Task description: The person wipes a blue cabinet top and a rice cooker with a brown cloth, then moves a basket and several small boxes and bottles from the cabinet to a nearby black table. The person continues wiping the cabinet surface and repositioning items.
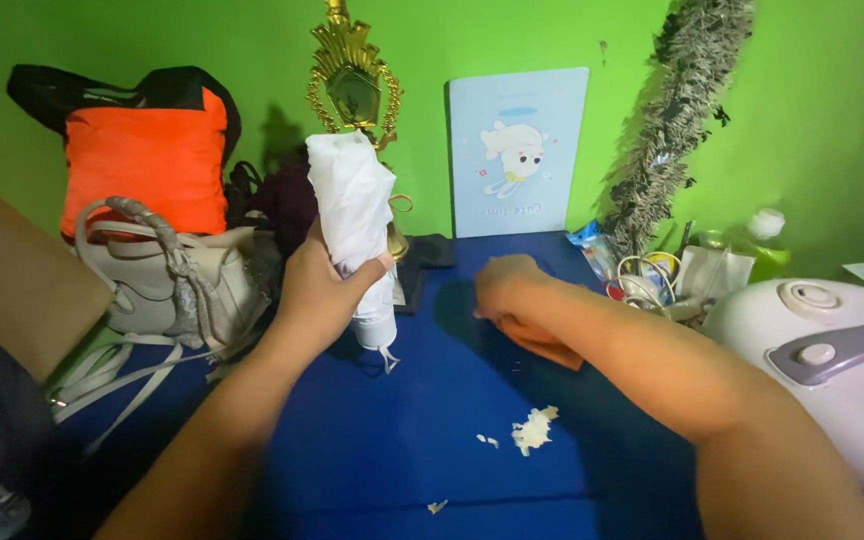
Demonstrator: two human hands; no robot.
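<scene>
Head view of a blue table top (392, 450) set against a green wall. The left hand (317, 290) is closed round a folded white umbrella (354, 215), held upright with its narrow handle end and a short cord pointing down just above the table; the fabric is creased, loosely gathered, and widest at the top, in front of a gold trophy (354, 80). The right hand (507, 290) lies knuckles-up on the table over an orange cloth (547, 345), of which only a strip shows beneath the wrist; how far the fingers curl on it cannot be told. To the left the surface is bounded by a beige handbag (177, 275) with loose straps and an orange and black bag (147, 155); to the right by a white rice cooker (832, 350) and a clutter of cables and a bottle. A light blue card (517, 150) leans on the wall. Open blue surface lies between the forearms, bearing only small white crumbs (532, 430).
</scene>
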